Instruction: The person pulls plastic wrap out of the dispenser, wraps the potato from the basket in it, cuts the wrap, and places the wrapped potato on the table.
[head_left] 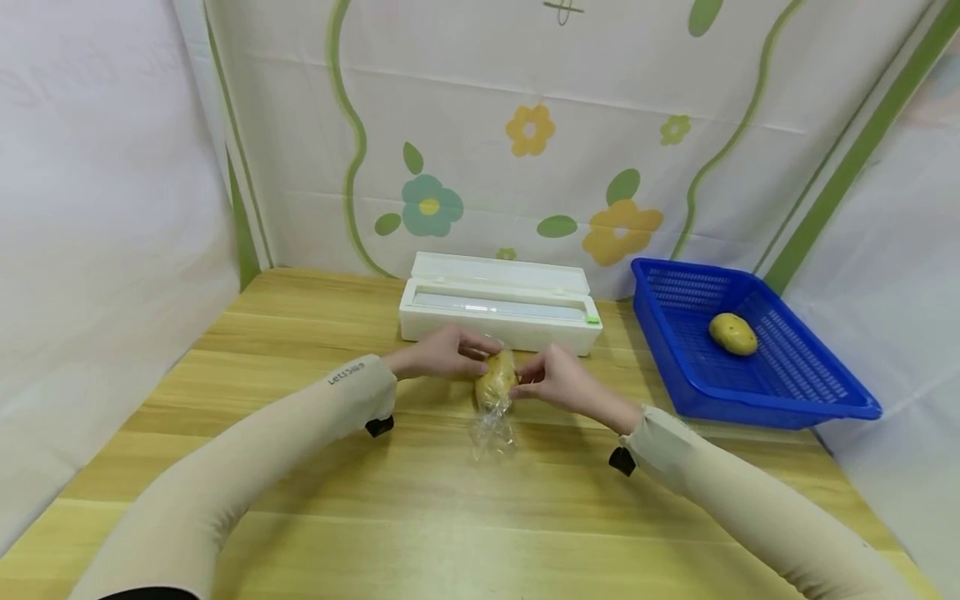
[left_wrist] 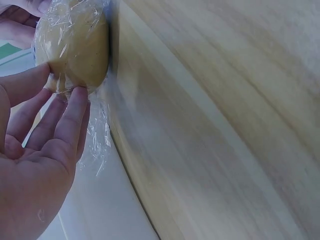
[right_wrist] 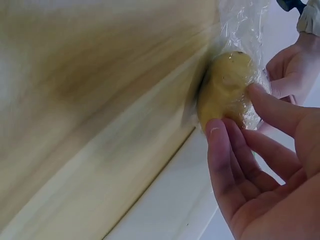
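A yellow potato [head_left: 497,382] wrapped in clear cling film [head_left: 492,437] lies on the wooden table between both hands, a loose tail of film spreading toward the near side. My left hand [head_left: 446,352] holds its left side; in the left wrist view, thumb and fingertips pinch one end of the wrapped potato [left_wrist: 75,47]. From the right, my right hand [head_left: 558,379] grips it as well. Thumb and fingers press on the film-covered potato [right_wrist: 227,82] in the right wrist view. Part of the potato is hidden behind the fingers.
Just beyond the hands stands a long white cling-film box [head_left: 498,329], its lid raised and a roll inside. At the right, a blue plastic basket [head_left: 678,392] contains an unwrapped potato [head_left: 733,334]. A flower-patterned curtain [head_left: 465,125] hangs behind the table.
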